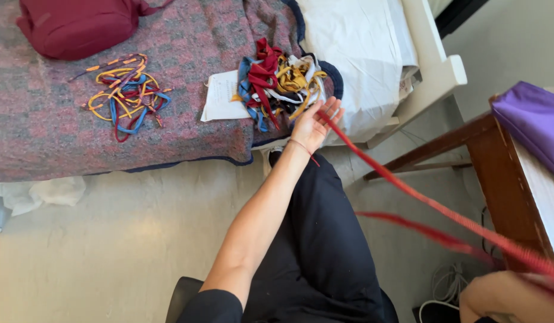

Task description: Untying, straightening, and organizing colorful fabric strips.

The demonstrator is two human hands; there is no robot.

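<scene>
My left hand [314, 124] is stretched out toward the bed, palm up, with one end of a long red shoelace [420, 200] lying across its fingers. The lace runs taut and diagonally down to my right hand [509, 296] at the bottom right corner, which grips its other part; a second blurred strand hangs below. Just beyond my left hand lies a heap of red, blue, yellow and white laces [280, 81] on the bed's edge. A second, thinner tangle of yellow, blue and red laces [124, 93] lies further left on the blanket.
A pink-grey checked blanket [43, 125] covers the bed, with a maroon bag [79, 24] at the top left and a sheet of paper [220, 96] under the heap. A wooden table [504, 173] with a purple item [531, 122] stands at the right. White cables [447, 287] lie on the floor.
</scene>
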